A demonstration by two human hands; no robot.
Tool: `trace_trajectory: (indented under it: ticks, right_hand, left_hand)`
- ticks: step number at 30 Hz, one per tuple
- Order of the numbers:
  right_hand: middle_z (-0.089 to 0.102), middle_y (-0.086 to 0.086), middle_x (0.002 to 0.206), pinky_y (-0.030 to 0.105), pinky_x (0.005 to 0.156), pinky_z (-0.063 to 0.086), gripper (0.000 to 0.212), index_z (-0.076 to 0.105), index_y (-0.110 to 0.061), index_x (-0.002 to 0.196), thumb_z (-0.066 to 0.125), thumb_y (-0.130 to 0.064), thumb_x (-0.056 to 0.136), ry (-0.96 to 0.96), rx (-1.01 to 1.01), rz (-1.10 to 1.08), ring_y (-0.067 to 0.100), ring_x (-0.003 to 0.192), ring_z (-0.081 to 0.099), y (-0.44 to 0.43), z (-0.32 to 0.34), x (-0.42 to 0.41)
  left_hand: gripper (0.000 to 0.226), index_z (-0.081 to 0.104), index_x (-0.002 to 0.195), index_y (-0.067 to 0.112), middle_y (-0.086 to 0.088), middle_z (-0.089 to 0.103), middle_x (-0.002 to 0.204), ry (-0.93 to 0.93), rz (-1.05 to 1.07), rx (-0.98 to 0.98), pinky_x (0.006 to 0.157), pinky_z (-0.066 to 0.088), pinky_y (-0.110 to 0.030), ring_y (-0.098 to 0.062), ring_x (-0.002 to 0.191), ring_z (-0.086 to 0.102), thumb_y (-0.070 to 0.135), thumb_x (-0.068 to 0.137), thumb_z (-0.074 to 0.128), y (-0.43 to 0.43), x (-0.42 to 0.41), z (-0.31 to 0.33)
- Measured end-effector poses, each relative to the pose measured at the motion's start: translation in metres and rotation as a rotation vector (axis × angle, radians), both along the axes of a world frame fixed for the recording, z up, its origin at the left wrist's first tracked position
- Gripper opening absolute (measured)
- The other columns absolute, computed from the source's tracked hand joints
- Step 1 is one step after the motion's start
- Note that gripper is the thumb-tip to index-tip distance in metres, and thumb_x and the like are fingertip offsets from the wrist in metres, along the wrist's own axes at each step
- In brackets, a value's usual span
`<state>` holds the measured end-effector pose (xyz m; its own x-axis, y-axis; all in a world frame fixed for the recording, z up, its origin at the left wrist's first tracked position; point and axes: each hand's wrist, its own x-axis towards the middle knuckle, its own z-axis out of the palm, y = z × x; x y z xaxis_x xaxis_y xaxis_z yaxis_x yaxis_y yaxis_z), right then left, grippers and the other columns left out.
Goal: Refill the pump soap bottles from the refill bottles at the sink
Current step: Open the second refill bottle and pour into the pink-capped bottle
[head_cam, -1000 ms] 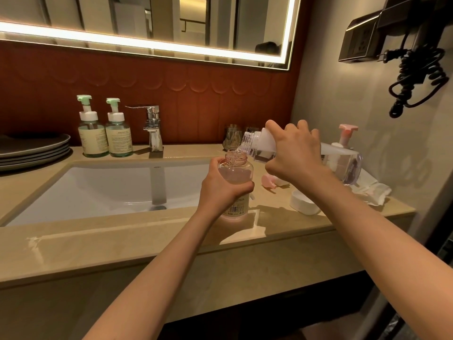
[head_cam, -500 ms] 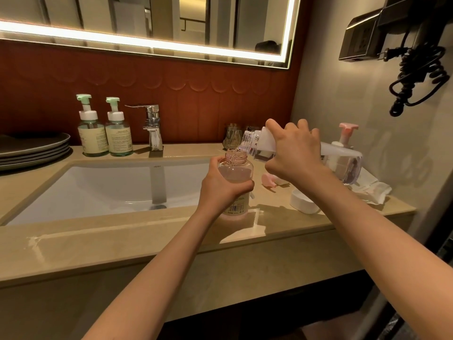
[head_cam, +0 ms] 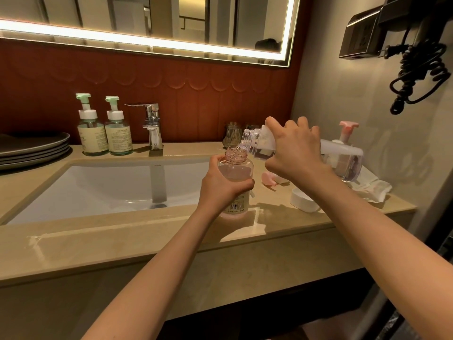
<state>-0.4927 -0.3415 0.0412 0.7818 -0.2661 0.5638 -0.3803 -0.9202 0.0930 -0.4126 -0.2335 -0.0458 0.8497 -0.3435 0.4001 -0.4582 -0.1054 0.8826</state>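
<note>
Still unmoved: left hand (head_cam: 220, 186) grips soap bottle (head_cam: 236, 168), right hand (head_cam: 294, 149) tilts refill bottle (head_cam: 343, 157).

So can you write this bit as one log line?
step: pouring | left hand: holds pink bottle | right hand: tips refill bottle over it

Bare forearms (head_cam: 157, 266) run to the left hand (head_cam: 221, 188) and right hand (head_cam: 295, 153).

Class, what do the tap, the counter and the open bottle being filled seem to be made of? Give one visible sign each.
Tap: polished metal, probably chromed; mirror-like reflections.
Counter: glossy beige stone or stone-look; bright light glare.
Open bottle: clear pink-tinted plastic or glass, cannot tell which; liquid shows through.
</note>
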Motion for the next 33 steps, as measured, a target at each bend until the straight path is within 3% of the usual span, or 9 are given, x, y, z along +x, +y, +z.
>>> trace_trajectory:
  ticks: [33]
  right_hand:
    - [0.051, 0.012, 0.112, 0.041, 0.092, 0.033, 0.063, 0.031, -0.023, 0.134, 0.059, -0.019, 0.077, 0.006, 0.009, -0.009, 0.030, 0.112, 0.037, 0.0033, 0.0015, -0.0002]
  left_hand:
    - [0.077, 0.034, 0.131, 0.023, 0.008, 0.045, 0.109, 0.007, 0.000, -0.008, 0.076, 0.041, -0.023, -0.011, 0.098, 0.046, 0.027, 0.069, 0.079, -0.0008, 0.0007, -0.0012]
